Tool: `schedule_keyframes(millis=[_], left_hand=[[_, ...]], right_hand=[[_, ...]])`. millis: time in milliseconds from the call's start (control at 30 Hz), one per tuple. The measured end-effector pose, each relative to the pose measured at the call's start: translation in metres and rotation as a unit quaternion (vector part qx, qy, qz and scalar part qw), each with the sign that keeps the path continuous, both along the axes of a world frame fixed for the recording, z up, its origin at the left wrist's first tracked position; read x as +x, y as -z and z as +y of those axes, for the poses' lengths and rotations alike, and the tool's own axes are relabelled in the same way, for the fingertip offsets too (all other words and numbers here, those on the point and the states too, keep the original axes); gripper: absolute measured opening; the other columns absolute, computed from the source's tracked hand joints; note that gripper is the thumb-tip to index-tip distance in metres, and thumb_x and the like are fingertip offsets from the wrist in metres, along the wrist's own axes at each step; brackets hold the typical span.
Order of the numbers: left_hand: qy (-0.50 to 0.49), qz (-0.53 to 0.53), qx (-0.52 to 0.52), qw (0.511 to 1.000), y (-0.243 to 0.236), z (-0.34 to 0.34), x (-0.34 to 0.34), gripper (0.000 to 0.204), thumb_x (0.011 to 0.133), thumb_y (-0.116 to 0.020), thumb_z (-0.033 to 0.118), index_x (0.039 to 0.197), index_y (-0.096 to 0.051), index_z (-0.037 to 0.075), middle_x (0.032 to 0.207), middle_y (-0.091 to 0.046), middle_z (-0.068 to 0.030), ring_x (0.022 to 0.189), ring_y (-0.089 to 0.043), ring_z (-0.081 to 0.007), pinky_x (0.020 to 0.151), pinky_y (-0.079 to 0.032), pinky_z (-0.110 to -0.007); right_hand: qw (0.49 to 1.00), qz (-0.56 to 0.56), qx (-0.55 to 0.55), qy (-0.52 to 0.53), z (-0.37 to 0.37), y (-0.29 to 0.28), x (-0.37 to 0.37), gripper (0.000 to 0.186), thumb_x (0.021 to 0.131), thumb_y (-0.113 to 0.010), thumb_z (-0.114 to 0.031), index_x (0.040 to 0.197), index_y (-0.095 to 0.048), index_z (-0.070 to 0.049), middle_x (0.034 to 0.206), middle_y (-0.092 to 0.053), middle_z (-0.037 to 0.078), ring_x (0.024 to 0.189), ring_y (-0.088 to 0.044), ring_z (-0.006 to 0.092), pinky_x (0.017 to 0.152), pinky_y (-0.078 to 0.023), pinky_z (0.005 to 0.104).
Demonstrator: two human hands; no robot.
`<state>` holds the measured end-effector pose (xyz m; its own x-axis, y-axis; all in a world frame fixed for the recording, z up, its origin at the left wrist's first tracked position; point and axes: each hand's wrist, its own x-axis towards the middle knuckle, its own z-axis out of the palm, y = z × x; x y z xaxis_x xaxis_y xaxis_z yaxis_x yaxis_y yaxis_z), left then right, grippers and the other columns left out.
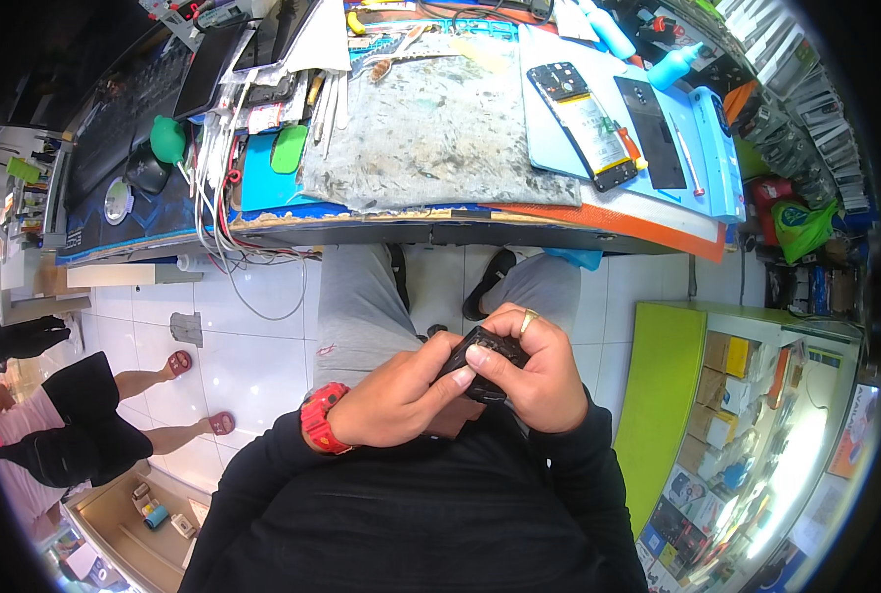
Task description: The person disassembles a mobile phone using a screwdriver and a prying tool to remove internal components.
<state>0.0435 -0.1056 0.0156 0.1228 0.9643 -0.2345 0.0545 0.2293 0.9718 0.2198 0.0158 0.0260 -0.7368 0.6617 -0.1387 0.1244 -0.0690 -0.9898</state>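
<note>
A small black, roughly rectangular object (486, 390) is gripped between both hands in front of my body, over my lap. My left hand (391, 397) closes on its left side, a red watch at the wrist. My right hand (547, 374), with a gold-coloured ring, wraps its other side. Both thumbs press on the upper face and cover much of it, so its exact kind cannot be made out. Beyond my hands, on the workbench, an opened phone (598, 133) shows its battery. An orange-handled screwdriver (626, 143) lies across it, beside a dark phone panel (649, 128).
A stained grey mat (430, 133) covers the bench's middle. Loose white cables (206, 188) hang over its front edge. At right stands a green-sided display case (658, 395). Another person (89, 415) is at the left, beside an open drawer-like box (134, 544).
</note>
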Motion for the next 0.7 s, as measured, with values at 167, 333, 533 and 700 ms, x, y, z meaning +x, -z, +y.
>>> schedule_keyframes(millis=[167,333,533,700], left_hand=[[0.002,0.010,-0.017,1.000,0.008,-0.003,0.005,0.028,0.112,-0.050,0.025,0.126,-0.049,0.000,0.097,-0.070,-0.0227,0.089,-0.070,-0.0407,0.079,-0.053,-0.045],[-0.018,-0.041,-0.021,0.999,0.013,0.003,0.003,0.025,0.113,-0.049,0.022,0.125,-0.051,0.000,0.102,-0.070,-0.0176,0.093,-0.069,-0.0269,0.084,-0.053,-0.040],[-0.025,-0.107,-0.047,0.993,0.005,0.009,-0.001,0.025,0.114,-0.048,0.019,0.129,-0.051,0.000,0.107,-0.070,-0.0128,0.099,-0.067,-0.0191,0.090,-0.053,-0.036],[-0.005,-0.065,-0.024,0.998,0.013,0.006,0.001,0.026,0.113,-0.049,0.022,0.127,-0.051,0.000,0.104,-0.070,-0.0170,0.096,-0.071,-0.0268,0.085,-0.053,-0.038]], right_hand=[[0.998,-0.041,-0.045,0.017,-0.005,0.004,0.002,0.013,0.093,-0.076,-0.008,0.096,-0.070,0.004,0.084,-0.065,0.006,0.077,-0.060,0.0123,0.071,-0.049,0.0298],[0.997,-0.026,-0.068,0.031,-0.001,0.011,0.003,0.015,0.094,-0.076,-0.009,0.100,-0.071,0.004,0.090,-0.067,0.005,0.082,-0.061,0.0108,0.074,-0.049,0.0287],[0.993,0.019,-0.113,0.013,0.003,0.005,0.010,0.023,0.093,-0.078,-0.009,0.111,-0.070,0.004,0.100,-0.067,0.005,0.092,-0.063,0.0111,0.082,-0.051,0.0284],[0.996,0.010,-0.084,-0.003,0.008,0.006,0.011,0.022,0.093,-0.079,-0.010,0.108,-0.070,0.004,0.099,-0.066,0.004,0.091,-0.063,0.0111,0.081,-0.051,0.0291]])
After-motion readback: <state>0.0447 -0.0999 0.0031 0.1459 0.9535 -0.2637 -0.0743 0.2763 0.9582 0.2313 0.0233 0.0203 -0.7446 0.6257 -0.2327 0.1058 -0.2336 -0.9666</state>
